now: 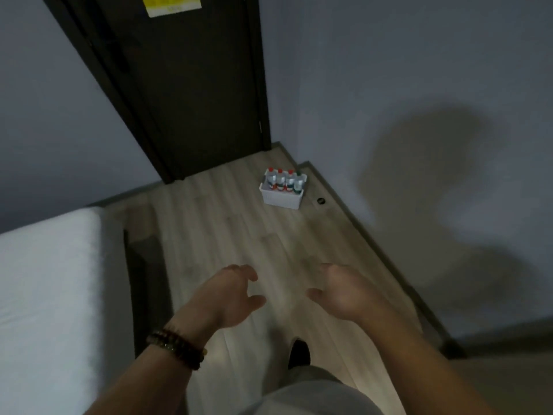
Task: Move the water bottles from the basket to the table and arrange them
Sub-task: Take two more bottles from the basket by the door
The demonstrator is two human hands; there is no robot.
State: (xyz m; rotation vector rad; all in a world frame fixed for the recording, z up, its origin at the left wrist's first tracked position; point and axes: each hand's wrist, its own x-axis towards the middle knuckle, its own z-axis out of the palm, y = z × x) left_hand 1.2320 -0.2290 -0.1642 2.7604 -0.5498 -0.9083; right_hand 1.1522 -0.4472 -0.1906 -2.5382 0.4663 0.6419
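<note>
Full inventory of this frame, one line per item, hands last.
basket: 1, white, on floor by the right wall
bottles: at least 4, clear with mostly red caps, upright in basket
door: 1, dark brown, closed, far end
paper: 1, yellow, on door top
floor: light wood planks
mattress: 1, white, left edge
round object: 1, dark, on floor right of basket
shoe: 1, dark, below hands
bracelet: beaded, dark, left wrist
left hand: open, empty
right hand: open, empty
</note>
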